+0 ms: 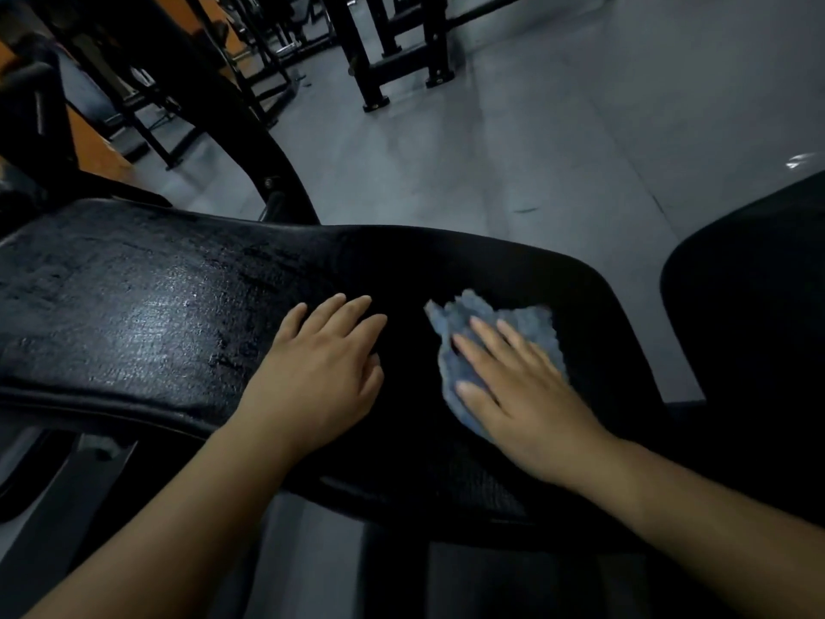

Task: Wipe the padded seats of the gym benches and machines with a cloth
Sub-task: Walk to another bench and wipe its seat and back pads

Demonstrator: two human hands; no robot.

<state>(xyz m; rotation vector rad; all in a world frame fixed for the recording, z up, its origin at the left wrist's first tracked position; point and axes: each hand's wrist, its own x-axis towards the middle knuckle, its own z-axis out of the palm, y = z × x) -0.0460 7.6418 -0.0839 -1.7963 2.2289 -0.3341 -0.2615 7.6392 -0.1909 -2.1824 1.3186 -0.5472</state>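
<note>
A long black padded bench seat (147, 306) stretches across the head view from the left edge to right of centre; its left part shines. My left hand (321, 373) rests flat on the pad near its middle, fingers straight. My right hand (513, 386) lies flat on a crumpled blue-grey cloth (504, 319) and presses it onto the darker right end of the seat. Part of the cloth is hidden under that palm.
A second black pad (750, 314) stands close on the right. Black machine frames and legs (393, 51) rise at the back and upper left, over a grey floor (558, 140). The bench's own frame (402, 569) shows below the seat.
</note>
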